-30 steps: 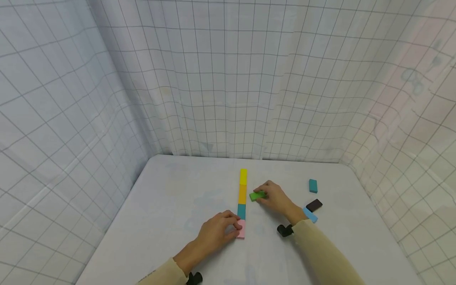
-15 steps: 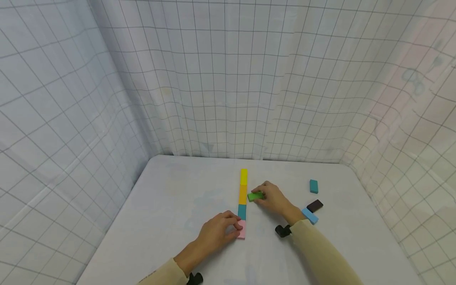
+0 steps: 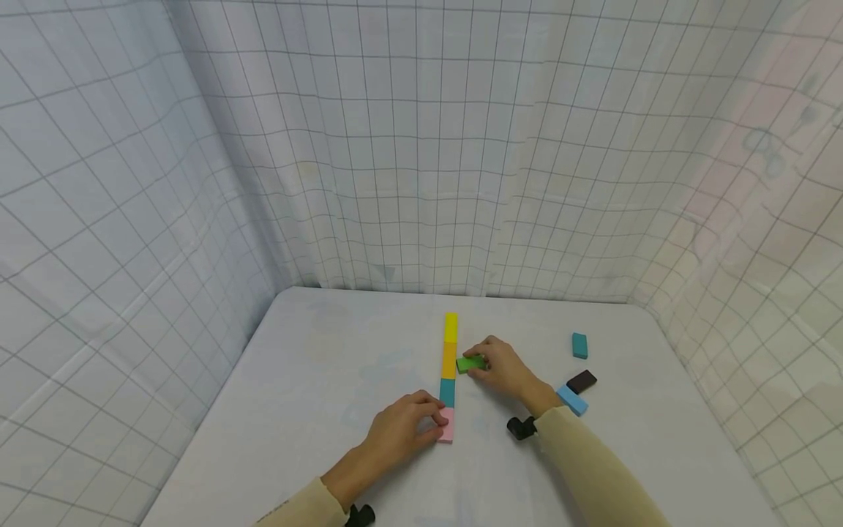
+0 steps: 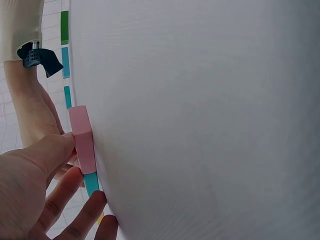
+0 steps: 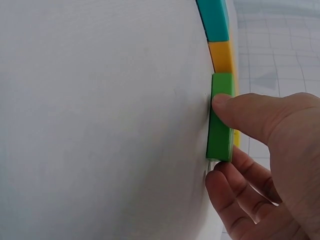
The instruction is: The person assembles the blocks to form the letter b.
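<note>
your right hand (image 3: 506, 367) pinches the green block (image 3: 469, 364) between its fingers, just right of the orange block (image 3: 449, 360); your left hand (image 3: 398, 428) grips the pink block (image 3: 448, 427). green block judged light, stiff, slightly slick: hold its long sides. left sleeve (image 3: 308, 505) print unreadable; no lettering visible on the blocks.

White sheets with dark grid lines (image 3: 421, 146) enclose a white tabletop (image 3: 316, 351) on three sides
</note>
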Demonstrator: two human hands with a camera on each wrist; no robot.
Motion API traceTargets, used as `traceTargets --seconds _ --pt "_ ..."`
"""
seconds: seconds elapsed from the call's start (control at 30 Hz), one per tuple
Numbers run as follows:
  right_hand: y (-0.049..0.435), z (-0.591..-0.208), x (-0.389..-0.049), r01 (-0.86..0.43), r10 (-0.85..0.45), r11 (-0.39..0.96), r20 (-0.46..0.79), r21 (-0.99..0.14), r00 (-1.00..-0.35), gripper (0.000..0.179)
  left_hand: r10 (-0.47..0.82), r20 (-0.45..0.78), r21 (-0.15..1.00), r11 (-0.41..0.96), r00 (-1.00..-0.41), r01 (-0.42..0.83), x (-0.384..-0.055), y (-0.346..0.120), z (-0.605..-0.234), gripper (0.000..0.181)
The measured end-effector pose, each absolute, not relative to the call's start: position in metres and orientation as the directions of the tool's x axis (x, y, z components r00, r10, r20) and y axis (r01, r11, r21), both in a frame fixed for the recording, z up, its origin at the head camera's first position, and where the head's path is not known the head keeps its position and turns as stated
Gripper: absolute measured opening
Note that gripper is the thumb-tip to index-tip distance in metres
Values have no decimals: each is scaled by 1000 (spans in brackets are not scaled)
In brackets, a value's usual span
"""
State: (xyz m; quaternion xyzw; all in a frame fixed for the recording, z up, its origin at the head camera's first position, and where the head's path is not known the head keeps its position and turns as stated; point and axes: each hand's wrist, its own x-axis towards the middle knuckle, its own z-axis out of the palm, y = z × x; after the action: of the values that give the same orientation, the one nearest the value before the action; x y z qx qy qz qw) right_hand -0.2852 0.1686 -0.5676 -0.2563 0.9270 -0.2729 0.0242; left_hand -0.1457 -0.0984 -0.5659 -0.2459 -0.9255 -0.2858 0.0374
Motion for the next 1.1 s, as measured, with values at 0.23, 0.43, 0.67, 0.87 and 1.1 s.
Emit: traceTargets --seconds 0.23,0.43,0.67,0.87,1.1 --pt "169 -569 -285 -460 -491 722 86 -517 -867 33 457 276 493 688 -845 533 -147 -102 -571 5" --pt "169 -569 -285 -460 -491 722 85 -517 -867 34 436 204 513 715 -877 475 -144 -98 -562 7" --pt "168 -568 -284 -467 -494 721 92 -512 -864 34 427 181 511 729 -886 456 -144 -97 -562 7" --pt "169 -569 -284 -469 -492 721 100 -510 -865 34 429 175 511 730 -886 454 -145 -97 -563 6" --pt "167 -568 -284 -469 -487 723 108 -507 -867 32 428 169 512 731 -888 451 -146 -98 -563 6"
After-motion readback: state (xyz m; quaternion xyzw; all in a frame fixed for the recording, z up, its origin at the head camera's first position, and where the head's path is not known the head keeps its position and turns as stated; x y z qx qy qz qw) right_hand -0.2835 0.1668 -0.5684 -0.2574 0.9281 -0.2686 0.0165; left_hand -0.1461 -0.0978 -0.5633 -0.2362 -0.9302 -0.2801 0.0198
